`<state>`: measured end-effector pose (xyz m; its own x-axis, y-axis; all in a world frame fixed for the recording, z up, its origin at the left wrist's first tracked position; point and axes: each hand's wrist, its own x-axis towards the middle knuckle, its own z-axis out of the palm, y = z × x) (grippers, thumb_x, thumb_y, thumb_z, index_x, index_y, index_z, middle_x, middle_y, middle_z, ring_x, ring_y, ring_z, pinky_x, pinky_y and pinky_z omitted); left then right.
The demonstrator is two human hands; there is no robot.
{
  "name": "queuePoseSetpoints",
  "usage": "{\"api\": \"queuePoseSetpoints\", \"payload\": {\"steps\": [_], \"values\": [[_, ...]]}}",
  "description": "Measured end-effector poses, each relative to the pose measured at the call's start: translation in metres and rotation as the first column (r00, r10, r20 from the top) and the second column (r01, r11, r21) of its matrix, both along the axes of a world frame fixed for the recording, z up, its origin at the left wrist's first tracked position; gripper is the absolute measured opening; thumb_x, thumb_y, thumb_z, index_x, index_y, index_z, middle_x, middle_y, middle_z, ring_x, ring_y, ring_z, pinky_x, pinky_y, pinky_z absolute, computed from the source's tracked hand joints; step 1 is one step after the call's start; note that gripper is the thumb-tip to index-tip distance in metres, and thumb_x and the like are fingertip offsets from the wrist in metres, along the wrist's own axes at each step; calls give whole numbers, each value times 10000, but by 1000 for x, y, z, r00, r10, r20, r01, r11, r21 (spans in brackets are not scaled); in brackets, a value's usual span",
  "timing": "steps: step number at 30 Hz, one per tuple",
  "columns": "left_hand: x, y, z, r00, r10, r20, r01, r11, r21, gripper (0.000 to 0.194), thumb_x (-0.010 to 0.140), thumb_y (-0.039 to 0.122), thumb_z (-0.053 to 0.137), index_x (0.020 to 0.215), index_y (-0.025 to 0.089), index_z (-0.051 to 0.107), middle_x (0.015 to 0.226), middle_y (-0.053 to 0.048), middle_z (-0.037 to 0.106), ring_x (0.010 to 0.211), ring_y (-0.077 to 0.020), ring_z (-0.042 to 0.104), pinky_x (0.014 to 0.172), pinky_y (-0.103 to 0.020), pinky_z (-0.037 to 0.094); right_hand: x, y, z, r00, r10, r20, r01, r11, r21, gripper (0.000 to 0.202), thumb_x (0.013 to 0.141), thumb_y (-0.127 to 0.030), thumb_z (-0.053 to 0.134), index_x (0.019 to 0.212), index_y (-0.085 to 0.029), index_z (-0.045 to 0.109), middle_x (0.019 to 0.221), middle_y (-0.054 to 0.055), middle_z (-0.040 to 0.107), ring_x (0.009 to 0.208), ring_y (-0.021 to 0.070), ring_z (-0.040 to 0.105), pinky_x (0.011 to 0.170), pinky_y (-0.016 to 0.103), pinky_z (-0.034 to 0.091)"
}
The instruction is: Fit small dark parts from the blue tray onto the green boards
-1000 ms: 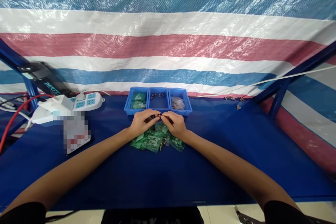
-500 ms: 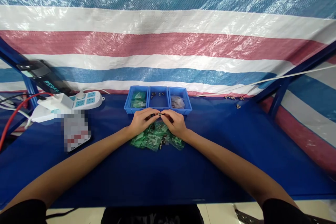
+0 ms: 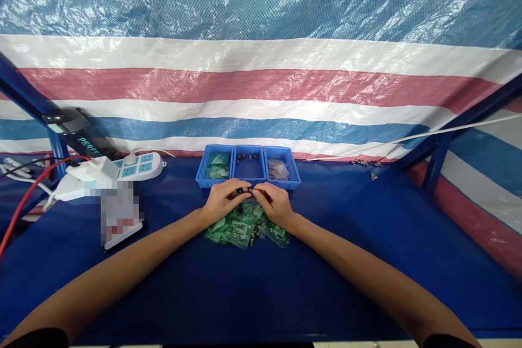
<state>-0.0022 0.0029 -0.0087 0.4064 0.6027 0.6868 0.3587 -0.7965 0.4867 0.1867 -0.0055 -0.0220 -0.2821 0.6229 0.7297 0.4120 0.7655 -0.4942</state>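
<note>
In the head view my left hand (image 3: 222,200) is closed in a pinch on a small dark part (image 3: 243,191), possibly a connector or screw fitting; its kind is too small to tell. Fingertip to fingertip with it, my right hand (image 3: 276,204) is also pinched, at the right end of that part. Whatever lies inside its fingers is mostly hidden. Under both hands is a pile of green and clear plastic packets (image 3: 238,230), with several small metal pieces (image 3: 253,236) among them.
Three joined blue bins stand behind my hands: the left bin (image 3: 199,176) has green packets, the middle bin (image 3: 249,173) small metal parts, the right bin (image 3: 294,174) clear packets. A power strip (image 3: 142,167), bottle (image 3: 84,133) and blurred flat object (image 3: 122,217) lie left; loose metal pieces (image 3: 373,176) lie right.
The head view has tilted up, so the bins, hands and packets sit lower in the picture. Both hands stay pinched together over the pile, with only a slight shift of the fingers.
</note>
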Motion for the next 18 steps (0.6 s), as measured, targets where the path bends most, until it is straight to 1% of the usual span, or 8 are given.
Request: {"api": "queuePoseSetpoints", "payload": {"steps": [5,9,12,18], "values": [[1,0,1,1000,-1,-10,1,1000,6,233,869,316,582,1042,163,617,822,-45,666,442,-43,442,470,-180,432,0,1,0,1000,25,5,-25,1000,14,146,925,-235,480,908,-161,604,734,42,626,609,133,572,566,243,449],[1,0,2,1000,-3,-7,3,999,33,181,865,294,588,977,158,632,841,-53,671,456,-46,458,476,-183,437,0,2,0,999,39,5,-39,999,14,129,919,-219,495,885,-157,603,738,41,629,623,130,573,578,237,450],[1,0,2,1000,-9,-6,9,999,45,158,860,280,596,946,155,637,863,-60,674,465,-49,467,483,-189,442,0,1,1,999,43,2,-43,999,4,138,924,-226,487,880,-163,602,750,42,636,637,131,581,589,239,460],[0,-1,1,1000,3,-25,-2,1000,28,158,870,276,582,960,158,635,855,-54,673,462,-51,465,481,-193,437,0,1,0,999,40,5,-40,999,-3,154,927,-251,482,890,-166,605,747,45,637,637,135,587,589,244,470]]}}
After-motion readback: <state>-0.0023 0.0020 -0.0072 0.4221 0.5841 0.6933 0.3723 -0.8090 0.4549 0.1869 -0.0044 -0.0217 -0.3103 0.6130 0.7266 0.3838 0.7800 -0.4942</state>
